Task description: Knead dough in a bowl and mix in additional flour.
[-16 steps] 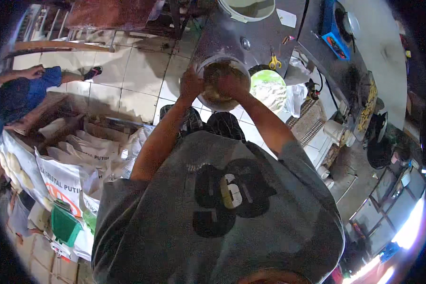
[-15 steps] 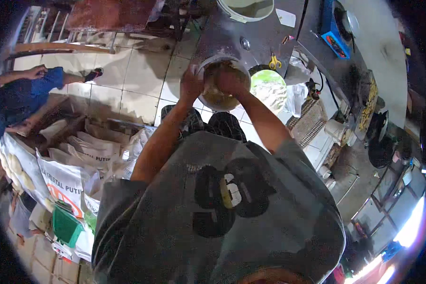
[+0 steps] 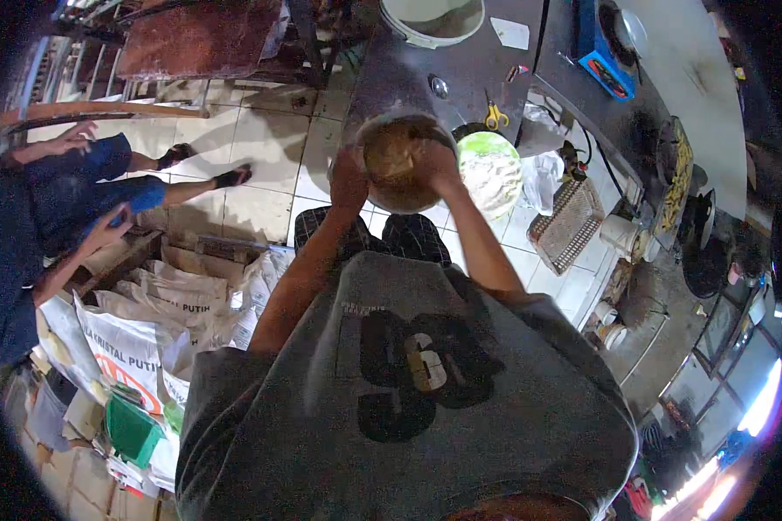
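Observation:
A round, pale tub (image 3: 397,203) with a brown, wet-looking mixture (image 3: 397,156) inside stands in front of me, near my knees. My left hand (image 3: 349,178) is closed on its left rim. At the right inner side of the tub is my right hand (image 3: 437,165), partly smeared by motion, its fingertips hidden against the mixture. Just right of the tub sits a green basin (image 3: 493,136) heaped with white powder (image 3: 493,178). Yellow-handled scissors (image 3: 496,116) lie on the dark table beyond, near a small shiny metal piece (image 3: 440,87).
A white bucket (image 3: 433,35) stands on the dark table (image 3: 391,78). Rightward are a clear plastic bag (image 3: 543,178), a perforated metal tray (image 3: 569,226) and a blue box (image 3: 608,74). At left, a person in dark clothes (image 3: 9,234) stands by white sacks (image 3: 122,334) and a green scoop (image 3: 133,430).
My right hand has shifted from the tub's middle to its right side, baring more of the mixture. At left, the person in dark clothes has come further into view.

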`<state>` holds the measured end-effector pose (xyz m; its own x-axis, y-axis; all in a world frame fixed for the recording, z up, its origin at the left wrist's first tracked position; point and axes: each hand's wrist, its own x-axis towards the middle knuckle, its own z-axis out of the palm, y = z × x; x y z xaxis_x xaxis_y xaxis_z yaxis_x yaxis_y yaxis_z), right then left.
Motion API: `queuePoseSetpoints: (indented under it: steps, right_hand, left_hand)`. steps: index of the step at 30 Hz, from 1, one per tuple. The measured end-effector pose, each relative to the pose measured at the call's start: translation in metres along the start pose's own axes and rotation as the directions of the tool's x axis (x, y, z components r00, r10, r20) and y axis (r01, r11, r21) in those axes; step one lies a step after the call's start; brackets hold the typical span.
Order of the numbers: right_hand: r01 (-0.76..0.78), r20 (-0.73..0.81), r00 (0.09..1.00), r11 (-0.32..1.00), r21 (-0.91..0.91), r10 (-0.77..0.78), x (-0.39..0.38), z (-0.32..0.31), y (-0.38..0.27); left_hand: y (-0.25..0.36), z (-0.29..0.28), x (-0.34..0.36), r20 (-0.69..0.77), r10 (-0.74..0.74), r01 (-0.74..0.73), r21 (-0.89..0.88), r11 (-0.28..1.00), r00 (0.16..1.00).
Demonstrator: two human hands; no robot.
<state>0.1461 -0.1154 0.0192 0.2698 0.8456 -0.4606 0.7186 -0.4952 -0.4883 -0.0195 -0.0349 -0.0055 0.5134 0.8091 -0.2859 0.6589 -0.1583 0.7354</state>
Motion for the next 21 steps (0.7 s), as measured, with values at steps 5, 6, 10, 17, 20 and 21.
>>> queuePoseSetpoints:
  steps: [5, 6, 10, 17, 20, 21]
  right_hand:
    - [0.180, -0.275, 0.919, 0.921, -0.345, -0.282, 0.030, 0.045, -0.008]
    - [0.157, -0.398, 0.865, 0.919, -0.363, -0.305, 0.027, 0.048, -0.007]
    - [0.091, 0.110, 0.991, 0.989, -0.118, -0.079, -0.005, 0.021, 0.014]
    - [0.187, -0.575, 0.727, 0.914, -0.361, -0.376, 0.011, 0.024, -0.020]
    - [0.145, 0.011, 0.989, 0.945, -0.293, -0.148, 0.007, 0.026, -0.014]
    - [0.125, 0.262, 0.964, 0.946, -0.300, -0.044, 0.004, 0.022, -0.006]
  left_hand:
    - [0.001, 0.013, -0.004, -0.216, 0.390, -0.329, 0.271, 0.905, 0.895]
    - [-0.002, 0.014, 0.001, -0.316, 0.639, -0.435, 0.521, 0.734, 0.701]
    - [-0.007, 0.020, 0.013, -0.254, 0.418, -0.356, 0.257, 0.899, 0.872]
    - [0.005, 0.014, 0.004, -0.191, 0.184, -0.185, 0.014, 0.983, 0.964]
    - [-0.001, 0.013, 0.010, -0.253, 0.346, -0.292, 0.228, 0.929, 0.903]
    - [-0.004, 0.014, 0.009, -0.240, 0.530, -0.409, 0.413, 0.814, 0.813]
